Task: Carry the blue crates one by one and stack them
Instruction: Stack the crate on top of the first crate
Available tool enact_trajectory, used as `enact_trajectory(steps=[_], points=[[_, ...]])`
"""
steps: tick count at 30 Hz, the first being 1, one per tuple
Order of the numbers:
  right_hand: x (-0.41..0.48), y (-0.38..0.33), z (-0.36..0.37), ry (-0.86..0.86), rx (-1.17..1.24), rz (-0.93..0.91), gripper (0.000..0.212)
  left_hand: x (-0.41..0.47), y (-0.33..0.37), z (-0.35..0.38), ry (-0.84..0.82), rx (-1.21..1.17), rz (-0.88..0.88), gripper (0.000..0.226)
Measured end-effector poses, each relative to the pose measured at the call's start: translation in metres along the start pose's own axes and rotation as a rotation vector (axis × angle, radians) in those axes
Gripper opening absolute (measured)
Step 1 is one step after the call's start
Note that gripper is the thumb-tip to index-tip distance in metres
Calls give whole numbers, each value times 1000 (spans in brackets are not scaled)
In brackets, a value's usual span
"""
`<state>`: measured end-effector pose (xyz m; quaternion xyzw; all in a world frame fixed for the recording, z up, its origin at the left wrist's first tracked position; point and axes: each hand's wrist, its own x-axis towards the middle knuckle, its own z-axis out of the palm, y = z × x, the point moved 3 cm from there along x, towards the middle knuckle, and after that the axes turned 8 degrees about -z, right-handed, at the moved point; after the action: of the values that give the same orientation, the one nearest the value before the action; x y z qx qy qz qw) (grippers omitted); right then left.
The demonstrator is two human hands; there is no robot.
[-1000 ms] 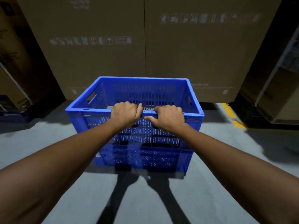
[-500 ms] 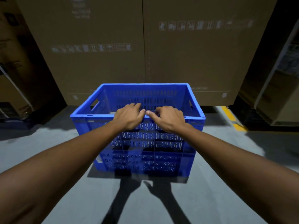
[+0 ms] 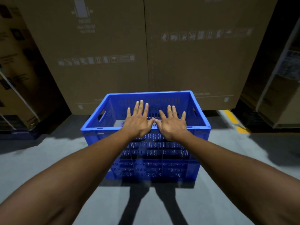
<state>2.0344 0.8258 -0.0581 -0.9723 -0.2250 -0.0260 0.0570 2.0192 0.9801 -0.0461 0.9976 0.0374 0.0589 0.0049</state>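
A blue slotted crate (image 3: pixel 201 127) stands on the grey floor straight ahead, apparently resting on another blue crate (image 3: pixel 152 168) beneath it. My left hand (image 3: pixel 138 120) and my right hand (image 3: pixel 172 123) hover flat over the near rim of the upper crate. Both have fingers spread, palms down, thumbs almost touching. Neither hand holds anything. The crate's inside looks empty where it shows past my hands.
Tall brown cardboard boxes (image 3: pixel 146 54) form a wall right behind the crates. More boxes on a pallet (image 3: pixel 16 78) stand at the left, and shelving with boxes (image 3: pixel 279 95) at the right. A yellow floor line (image 3: pixel 233 120) runs at the right.
Both hands have let go of the crate's near rim and spread open above it. The view has pulled back a little from the crate.
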Motion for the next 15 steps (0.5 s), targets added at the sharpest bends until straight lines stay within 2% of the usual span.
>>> enact_trajectory(steps=[3, 6, 11, 15], points=[[-21, -10, -13, -90, 57, 43, 70, -12, 11, -41, -4, -82, 38, 75], [-44, -23, -61, -80, 64, 18, 72, -25, 18, -105, 56, -112, 126, 72], [-67, -51, -202, -97, 93, 3, 78, -45, 14, -245, 69, -177, 180, 68], [-80, -80, -348, -36, 142, -5, 78, -58, 7, -390, 90, -217, 189, 67]])
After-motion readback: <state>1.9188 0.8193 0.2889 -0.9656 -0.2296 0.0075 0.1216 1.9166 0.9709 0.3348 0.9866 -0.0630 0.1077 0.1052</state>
